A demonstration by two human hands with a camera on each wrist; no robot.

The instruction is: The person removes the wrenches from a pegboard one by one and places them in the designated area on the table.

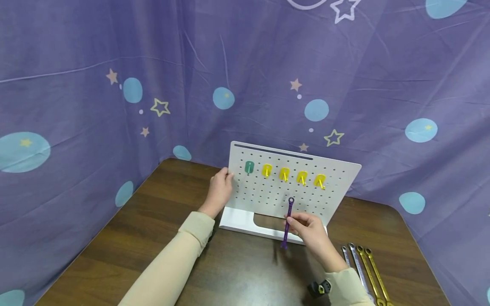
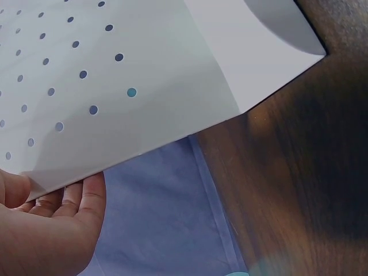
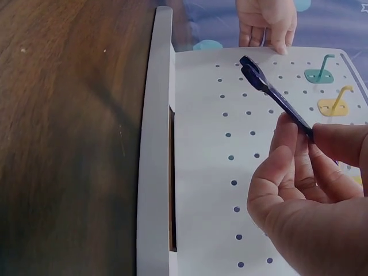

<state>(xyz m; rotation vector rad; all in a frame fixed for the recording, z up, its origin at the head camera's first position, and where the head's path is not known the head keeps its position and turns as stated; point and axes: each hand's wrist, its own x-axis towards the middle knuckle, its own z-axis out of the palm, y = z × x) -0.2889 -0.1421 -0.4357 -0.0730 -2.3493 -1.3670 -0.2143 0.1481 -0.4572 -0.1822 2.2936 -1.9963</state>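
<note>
A white pegboard (image 1: pixel 245 191) stands tilted on the table, with a row of hooks across its upper part. The leftmost hook is a green hook (image 1: pixel 249 167); the others are yellow, among them a yellow hook (image 1: pixel 266 171). My left hand (image 1: pixel 220 187) grips the board's left edge, thumb on the front and fingers behind, as the left wrist view shows. In front of the board my right hand (image 1: pixel 309 231) pinches a purple combination wrench (image 1: pixel 288 225) by its middle. Its ring end is up and its open end down in the head view. No wrench hangs on the hooks.
At the right, several wrenches lie side by side on the wooden table (image 1: pixel 153 238): silver ones, such as a silver wrench (image 1: pixel 357 263), and gold ones, such as a gold wrench (image 1: pixel 377 272). A purple curtain (image 1: pixel 260 63) with stars hangs behind the table.
</note>
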